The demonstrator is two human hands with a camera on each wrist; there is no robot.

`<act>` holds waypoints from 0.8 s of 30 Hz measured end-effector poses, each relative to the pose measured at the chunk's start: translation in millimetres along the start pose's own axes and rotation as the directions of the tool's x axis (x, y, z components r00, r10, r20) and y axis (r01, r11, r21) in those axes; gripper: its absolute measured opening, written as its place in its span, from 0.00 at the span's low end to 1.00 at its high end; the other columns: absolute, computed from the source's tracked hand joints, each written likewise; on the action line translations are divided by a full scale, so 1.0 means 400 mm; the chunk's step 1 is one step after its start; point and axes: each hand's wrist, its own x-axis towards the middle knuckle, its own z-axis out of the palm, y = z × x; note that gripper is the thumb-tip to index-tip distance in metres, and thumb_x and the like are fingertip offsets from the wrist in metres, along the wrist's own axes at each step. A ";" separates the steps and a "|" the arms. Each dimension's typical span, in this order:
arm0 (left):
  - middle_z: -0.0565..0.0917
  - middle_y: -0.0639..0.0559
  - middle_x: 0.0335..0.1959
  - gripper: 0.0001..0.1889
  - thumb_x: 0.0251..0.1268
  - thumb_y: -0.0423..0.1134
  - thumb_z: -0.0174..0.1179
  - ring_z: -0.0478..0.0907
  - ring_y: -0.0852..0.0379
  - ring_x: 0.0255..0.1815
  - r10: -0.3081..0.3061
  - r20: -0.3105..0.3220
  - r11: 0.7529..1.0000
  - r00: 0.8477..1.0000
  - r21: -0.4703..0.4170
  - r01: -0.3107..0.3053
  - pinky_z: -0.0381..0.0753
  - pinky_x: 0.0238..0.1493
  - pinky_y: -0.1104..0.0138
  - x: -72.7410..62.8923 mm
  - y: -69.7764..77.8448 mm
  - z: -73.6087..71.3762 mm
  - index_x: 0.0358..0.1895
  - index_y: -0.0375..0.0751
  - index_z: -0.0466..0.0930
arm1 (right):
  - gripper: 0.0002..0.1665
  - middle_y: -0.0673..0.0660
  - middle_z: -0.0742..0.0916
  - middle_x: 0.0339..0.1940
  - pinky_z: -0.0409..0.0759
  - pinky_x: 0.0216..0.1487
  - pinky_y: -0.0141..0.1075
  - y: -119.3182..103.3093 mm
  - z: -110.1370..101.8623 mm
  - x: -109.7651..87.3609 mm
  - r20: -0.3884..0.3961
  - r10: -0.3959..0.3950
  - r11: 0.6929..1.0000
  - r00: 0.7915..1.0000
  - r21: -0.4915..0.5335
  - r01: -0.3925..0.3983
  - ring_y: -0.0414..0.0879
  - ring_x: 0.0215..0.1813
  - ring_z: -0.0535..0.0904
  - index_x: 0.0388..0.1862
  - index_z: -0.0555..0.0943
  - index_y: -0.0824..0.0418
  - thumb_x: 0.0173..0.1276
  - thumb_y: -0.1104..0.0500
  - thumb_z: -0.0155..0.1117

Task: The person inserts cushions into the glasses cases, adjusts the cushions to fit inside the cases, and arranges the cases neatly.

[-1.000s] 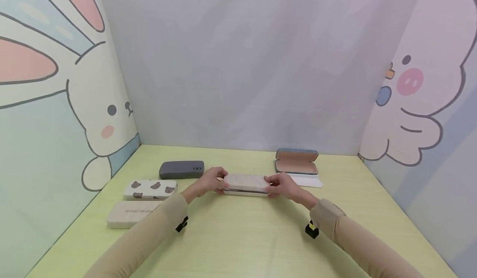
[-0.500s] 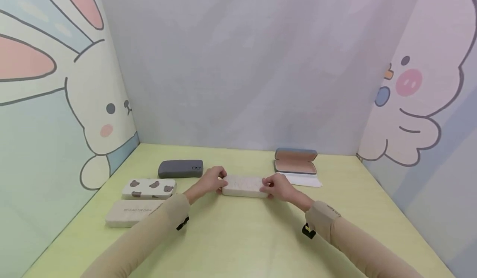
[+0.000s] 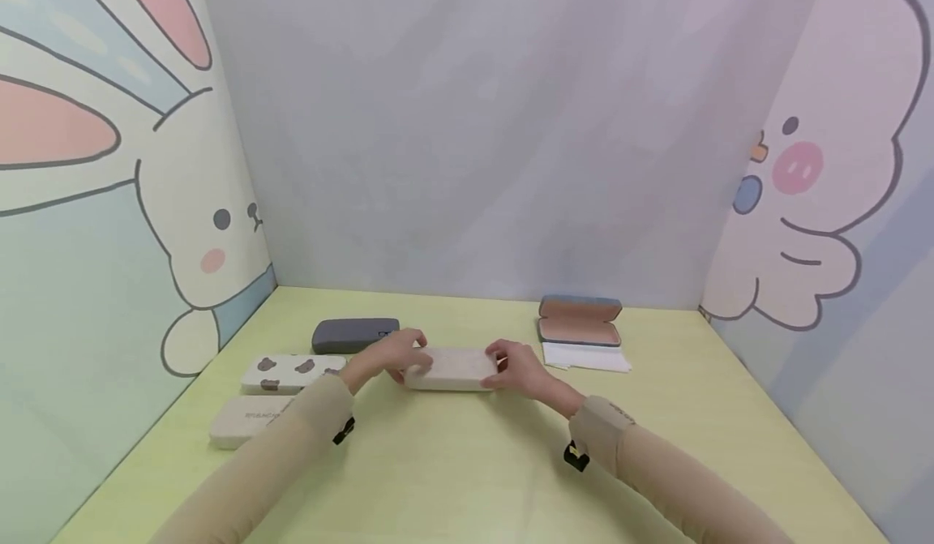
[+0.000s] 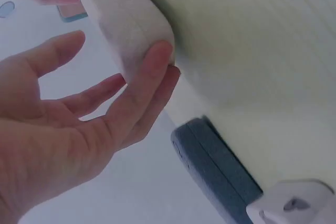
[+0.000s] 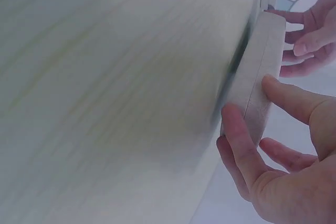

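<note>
A cream glasses case (image 3: pixel 454 368) lies closed across the middle of the table, between both hands. My right hand (image 3: pixel 520 370) holds its right end; the right wrist view shows the thumb on top and fingers along the front edge of the case (image 5: pixel 257 72). At the other end is my left hand (image 3: pixel 390 355). Its straight fingers (image 4: pixel 152 66) touch the end of the case in the left wrist view, while the thumb stands away from it.
Left of the hands are a dark grey glasses case (image 3: pixel 350 336), a white one with bear prints (image 3: pixel 284 372) and a beige one with lettering (image 3: pixel 244 421), partly behind the left sleeve. An open blue case (image 3: pixel 580 329) with pink lining stands at back right, white cloths (image 3: pixel 587 357) before it.
The cream case's lid, slightly raised a second ago, has come down shut. Since then both hands and the case have shifted left, and the left thumb has come away from it.
</note>
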 end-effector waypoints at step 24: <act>0.81 0.42 0.42 0.12 0.68 0.42 0.57 0.76 0.50 0.39 0.099 -0.150 0.950 0.984 0.310 -0.049 0.77 0.41 0.58 0.047 0.106 0.040 0.45 0.35 0.75 | 0.11 0.58 0.87 0.37 0.81 0.35 0.34 -0.020 -0.059 -0.016 -0.140 -0.041 0.998 0.989 -0.044 0.036 0.47 0.36 0.83 0.40 0.83 0.64 0.67 0.56 0.63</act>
